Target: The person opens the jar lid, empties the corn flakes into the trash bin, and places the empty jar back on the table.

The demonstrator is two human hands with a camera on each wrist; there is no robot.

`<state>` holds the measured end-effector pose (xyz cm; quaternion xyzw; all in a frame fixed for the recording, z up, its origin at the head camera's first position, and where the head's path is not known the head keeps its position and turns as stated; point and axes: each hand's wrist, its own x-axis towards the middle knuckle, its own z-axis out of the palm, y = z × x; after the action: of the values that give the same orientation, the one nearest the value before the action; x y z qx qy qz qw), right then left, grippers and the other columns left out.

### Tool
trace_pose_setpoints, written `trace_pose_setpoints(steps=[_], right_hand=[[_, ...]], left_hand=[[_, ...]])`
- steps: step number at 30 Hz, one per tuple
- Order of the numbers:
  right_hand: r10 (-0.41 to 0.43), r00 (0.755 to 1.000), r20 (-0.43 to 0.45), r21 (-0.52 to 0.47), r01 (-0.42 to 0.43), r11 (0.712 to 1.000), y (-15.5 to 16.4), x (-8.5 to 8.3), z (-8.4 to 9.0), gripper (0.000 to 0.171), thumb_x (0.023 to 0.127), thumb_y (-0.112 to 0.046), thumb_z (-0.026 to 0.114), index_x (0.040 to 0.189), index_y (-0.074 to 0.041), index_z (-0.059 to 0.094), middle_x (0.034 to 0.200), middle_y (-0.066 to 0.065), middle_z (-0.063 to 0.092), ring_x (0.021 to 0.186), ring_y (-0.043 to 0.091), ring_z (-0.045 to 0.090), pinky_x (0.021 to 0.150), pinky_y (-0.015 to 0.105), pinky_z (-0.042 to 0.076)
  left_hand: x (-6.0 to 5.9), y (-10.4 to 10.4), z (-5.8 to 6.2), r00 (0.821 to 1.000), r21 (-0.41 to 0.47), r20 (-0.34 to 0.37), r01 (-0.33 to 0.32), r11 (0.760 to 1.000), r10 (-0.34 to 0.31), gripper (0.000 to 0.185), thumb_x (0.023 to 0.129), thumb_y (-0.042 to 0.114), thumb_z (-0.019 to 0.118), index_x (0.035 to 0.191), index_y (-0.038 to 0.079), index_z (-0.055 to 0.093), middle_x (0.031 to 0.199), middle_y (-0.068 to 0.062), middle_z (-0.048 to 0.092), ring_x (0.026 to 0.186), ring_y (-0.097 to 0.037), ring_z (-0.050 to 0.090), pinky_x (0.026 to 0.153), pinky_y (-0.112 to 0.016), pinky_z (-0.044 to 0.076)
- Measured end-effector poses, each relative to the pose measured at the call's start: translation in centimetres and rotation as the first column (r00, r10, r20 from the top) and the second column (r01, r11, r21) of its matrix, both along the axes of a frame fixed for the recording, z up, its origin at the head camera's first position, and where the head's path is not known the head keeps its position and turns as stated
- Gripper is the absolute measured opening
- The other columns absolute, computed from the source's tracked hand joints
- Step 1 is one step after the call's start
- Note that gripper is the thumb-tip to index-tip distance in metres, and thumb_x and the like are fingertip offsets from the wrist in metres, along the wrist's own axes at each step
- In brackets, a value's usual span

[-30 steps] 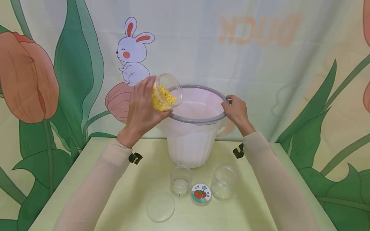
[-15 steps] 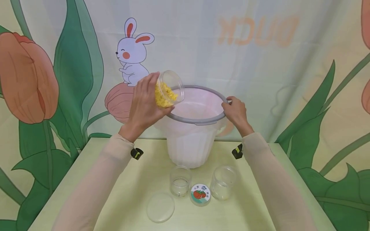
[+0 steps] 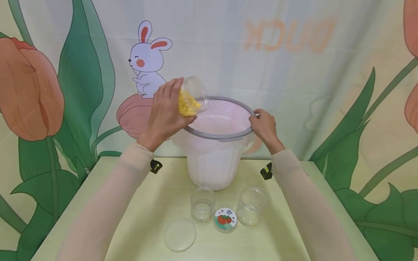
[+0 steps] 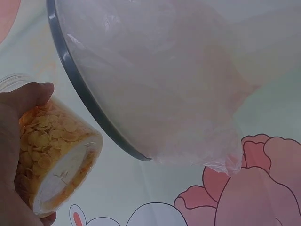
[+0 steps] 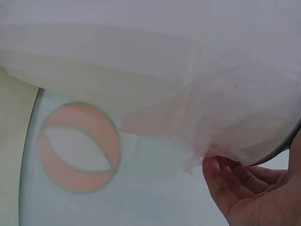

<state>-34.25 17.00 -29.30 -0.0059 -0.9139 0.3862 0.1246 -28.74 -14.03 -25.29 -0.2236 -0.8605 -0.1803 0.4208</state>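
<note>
My left hand [image 3: 168, 108] grips a clear plastic jar [image 3: 198, 90] of yellow flakes [image 3: 188, 104], tipped sideways with its mouth over the left part of a white bin [image 3: 213, 165]. In the left wrist view, the flakes [image 4: 47, 141] lie inside the jar, its base [image 4: 66, 176] toward the camera. The bin has a grey rim ring [image 3: 215, 136] and a thin pinkish plastic bag [image 3: 225, 116] lining it. My right hand [image 3: 265, 125] holds the rim's right side; in the right wrist view, its fingers curl at the rim over the bag [image 5: 244, 108].
In front of the bin on the pale table [image 3: 143, 210] stand two clear jars, a left jar [image 3: 203, 204] and a right jar [image 3: 251, 206]. Between them lies a tomato-printed lid [image 3: 225, 219]; a translucent lid [image 3: 180, 235] lies front left. A printed cloth [image 3: 209, 54] hangs behind.
My left hand has moved the jar slightly up and to the right, over the bin's opening, and tilted it further. The right hand keeps its hold on the rim.
</note>
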Motion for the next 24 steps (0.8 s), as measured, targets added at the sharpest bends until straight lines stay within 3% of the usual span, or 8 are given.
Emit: trace_pose_setpoints(steps=[15, 24], right_hand=[[-0.005, 1.0, 0.0, -0.001, 0.005, 1.0, 0.0, 0.0, -0.1, 0.051, 0.096, -0.029, 0.045, 0.143, -0.009, 0.049, 0.123, 0.017, 0.065, 0.095, 0.03, 0.068, 0.076, 0.037, 0.054], [0.0, 1.0, -0.005, -0.004, 0.0, 1.0, 0.0, -0.1, -0.1, 0.052, 0.096, -0.028, 0.045, 0.143, -0.008, 0.048, 0.124, 0.018, 0.065, 0.097, 0.03, 0.068, 0.079, 0.039, 0.054]], left_hand=[[-1.7, 0.3, 0.8, 0.997, -0.141, 0.055, -0.038, 0.989, 0.046, 0.106, 0.07, 0.039, 0.085, 0.153, 0.012, 0.024, 0.152, -0.014, 0.036, 0.137, -0.034, 0.034, 0.117, -0.051, 0.027], [-2.4, 0.4, 1.1, 0.997, -0.238, 0.044, -0.053, 0.97, 0.065, 0.105, 0.07, 0.038, 0.086, 0.152, 0.012, 0.026, 0.151, -0.014, 0.036, 0.136, -0.035, 0.035, 0.116, -0.051, 0.027]])
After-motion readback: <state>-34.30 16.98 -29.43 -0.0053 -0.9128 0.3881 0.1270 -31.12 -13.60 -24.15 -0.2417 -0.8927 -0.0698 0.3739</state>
